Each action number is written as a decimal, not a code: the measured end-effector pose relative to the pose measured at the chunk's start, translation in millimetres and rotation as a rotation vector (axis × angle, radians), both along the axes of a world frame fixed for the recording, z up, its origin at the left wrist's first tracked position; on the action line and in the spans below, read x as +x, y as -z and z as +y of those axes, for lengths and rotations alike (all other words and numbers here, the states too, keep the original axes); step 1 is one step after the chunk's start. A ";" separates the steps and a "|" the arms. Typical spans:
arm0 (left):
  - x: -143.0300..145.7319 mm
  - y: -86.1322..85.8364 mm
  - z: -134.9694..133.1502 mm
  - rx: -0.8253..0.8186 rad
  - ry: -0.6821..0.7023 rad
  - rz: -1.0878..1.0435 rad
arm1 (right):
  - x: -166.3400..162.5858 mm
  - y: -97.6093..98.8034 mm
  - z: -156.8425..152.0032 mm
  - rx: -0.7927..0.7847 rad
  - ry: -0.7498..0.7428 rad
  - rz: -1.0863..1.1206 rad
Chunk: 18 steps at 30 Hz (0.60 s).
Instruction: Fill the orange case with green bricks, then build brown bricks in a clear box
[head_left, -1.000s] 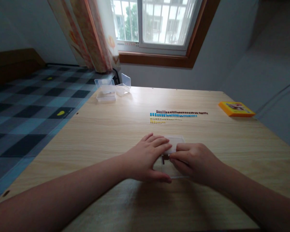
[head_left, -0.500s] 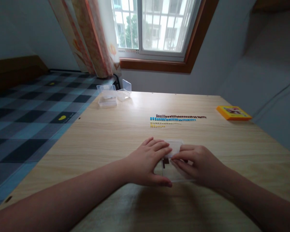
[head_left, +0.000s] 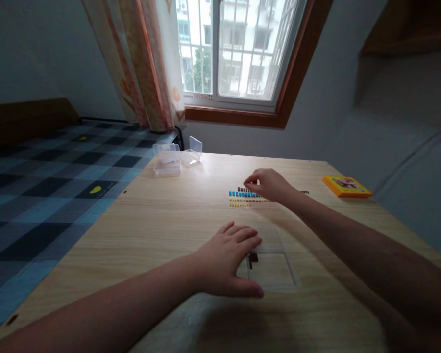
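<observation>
My left hand (head_left: 230,260) rests with spread fingers over the left side of a clear plastic box (head_left: 292,274), whose lid lies folded back on the table. A few dark brown pieces (head_left: 255,258) sit together in the box's upper left corner. Farther out, my right hand (head_left: 266,184) has its thumb and forefinger pinched at the row of small brown pieces (head_left: 240,189). Whatever is between those fingertips is too small to make out. Just below run rows of blue pieces (head_left: 238,194) and yellow pieces (head_left: 237,202), partly covered by the hand.
Open clear plastic boxes (head_left: 167,166) stand at the table's far left corner. An orange-yellow box (head_left: 347,187) lies near the right edge. A bed with a checked cover (head_left: 55,196) adjoins the table (head_left: 150,220) on the left. A window is beyond.
My right hand has left the clear box and reached forward to the brown row. My left hand stays on the box. The view has tilted up slightly.
</observation>
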State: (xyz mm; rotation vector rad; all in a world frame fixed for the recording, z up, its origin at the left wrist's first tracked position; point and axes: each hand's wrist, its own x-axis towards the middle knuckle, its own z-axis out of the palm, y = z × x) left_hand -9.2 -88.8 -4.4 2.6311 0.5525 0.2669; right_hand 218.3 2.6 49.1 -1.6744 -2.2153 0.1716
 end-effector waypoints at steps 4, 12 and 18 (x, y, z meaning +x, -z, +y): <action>0.4 -0.7 -0.5 0.002 -0.002 -0.001 | -11.6 13.5 40.0 -0.095 0.075 -0.015; -0.1 5.1 -1.3 0.020 0.003 -0.040 | -17.3 32.4 63.4 -0.191 0.147 -0.047; -0.5 4.3 -1.2 0.010 0.002 -0.046 | -19.0 29.0 67.1 -0.166 0.158 -0.043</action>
